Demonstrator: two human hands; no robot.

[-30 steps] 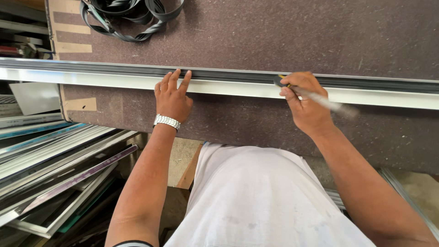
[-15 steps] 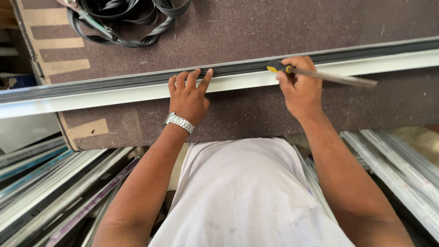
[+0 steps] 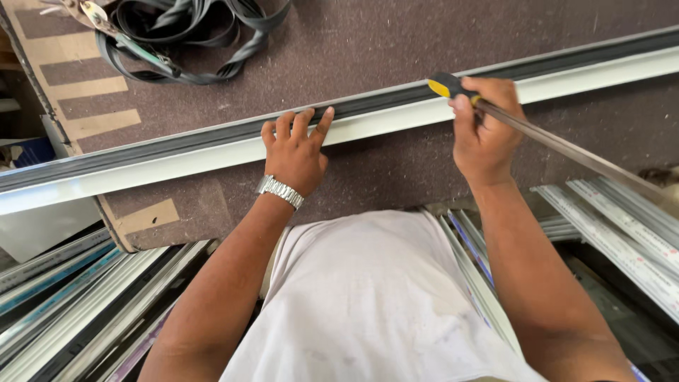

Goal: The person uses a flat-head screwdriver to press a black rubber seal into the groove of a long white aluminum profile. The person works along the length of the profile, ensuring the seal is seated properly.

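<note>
On the table, the profile point(image 3: 212, 152) runs from 8 to 2 o'clock, left hand point(image 3: 296, 152) now pressing flat and open, right hand point(image 3: 484, 134) closed around a screwdriver point(image 3: 453, 88), slid rightward along it.

pkgs: none | labels: none | signs: none | screens: none

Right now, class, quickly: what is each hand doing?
Left hand: open, fingers pressing on the long metal rail.
Right hand: closed around a screwdriver with a yellow-and-black handle.
</note>
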